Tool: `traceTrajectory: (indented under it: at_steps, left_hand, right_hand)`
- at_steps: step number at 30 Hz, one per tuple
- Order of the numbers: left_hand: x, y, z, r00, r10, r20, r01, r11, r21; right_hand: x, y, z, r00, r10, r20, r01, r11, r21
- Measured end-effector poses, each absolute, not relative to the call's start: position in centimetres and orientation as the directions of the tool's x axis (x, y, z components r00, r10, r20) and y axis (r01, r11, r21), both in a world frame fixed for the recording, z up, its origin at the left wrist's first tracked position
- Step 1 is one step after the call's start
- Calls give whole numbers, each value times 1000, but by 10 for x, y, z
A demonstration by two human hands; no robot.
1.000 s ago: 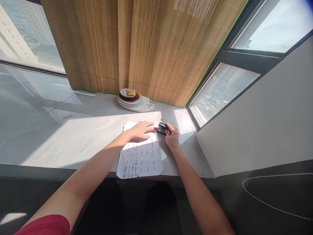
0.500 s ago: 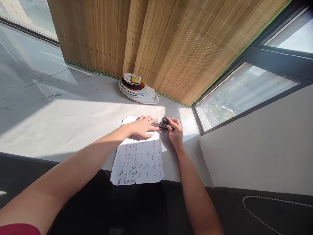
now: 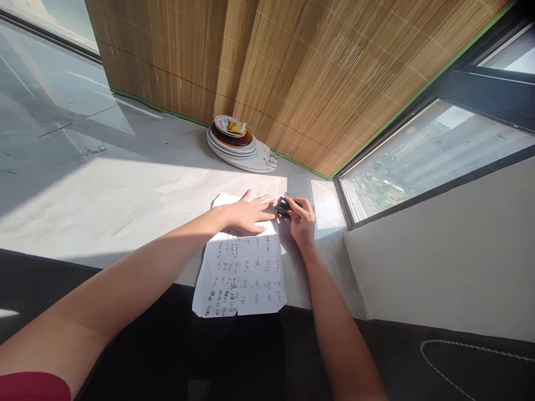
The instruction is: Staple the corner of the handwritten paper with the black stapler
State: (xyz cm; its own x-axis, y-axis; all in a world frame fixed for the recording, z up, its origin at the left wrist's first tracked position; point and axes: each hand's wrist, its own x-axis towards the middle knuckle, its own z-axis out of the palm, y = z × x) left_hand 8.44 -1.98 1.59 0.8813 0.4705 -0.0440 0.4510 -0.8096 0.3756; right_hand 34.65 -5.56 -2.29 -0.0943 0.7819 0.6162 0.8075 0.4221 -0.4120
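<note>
The left hand [image 3: 246, 214] lies flat with its fingers spread on the top part of the papers [image 3: 242, 267], pressing them onto the desk [image 3: 104, 206]. The right hand [image 3: 304, 223] is curled around a small black stapler [image 3: 284, 206], which sits at the top right corner of the papers, just past the left fingertips. I cannot tell if the stapler's mouth is over the paper corner or only next to it, because the hands hide that spot.

To do this well, I think the left hand should press flat so the sheets stay lined up, and the corner should go deep into the stapler before a firm push straight down. The left fingertips are very near the stapler, so they should stay out from under it.

The near edge of the papers hangs a little over the front edge of the desk, close to the person's arms. If the flat hand lifts, the sheets could slide off there.

To the left of the left hand the desk is wide and sunny. Beyond the hands, a stack of plates [image 3: 242, 147] sits by the bamboo blind [image 3: 292, 67], well apart. To the right of the right hand, a window [image 3: 418, 161] and a wall [image 3: 451, 250] are close, so there is little room on that side.
</note>
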Motion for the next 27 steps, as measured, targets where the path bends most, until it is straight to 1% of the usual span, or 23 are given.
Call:
traceTrajectory:
  at_steps: [6,12,16,19,22,27]
  left_hand:
    - [85,-17,14,871,490,33,417,-773,478]
    - [85,-17,13,873,487,34,408,-767,495]
    - [85,-18,14,881,474,10,418,-786,456]
    - [85,-18,14,889,457,-31,428,-805,412]
    - [85,-18,14,894,446,-37,421,-811,406]
    - [84,-19,15,895,445,-34,420,-814,401]
  right_hand:
    - [347,-57,-20,-65,799,598,781,414,-468]
    - [347,-58,-20,-91,793,603,791,425,-440]
    - [346,-58,-20,-100,777,621,780,449,-435]
    - [345,-58,-20,-92,791,605,778,437,-452]
    - [345,-58,-20,-83,804,589,780,421,-463]
    - [343,-58,-21,-79,790,608,787,424,-449]
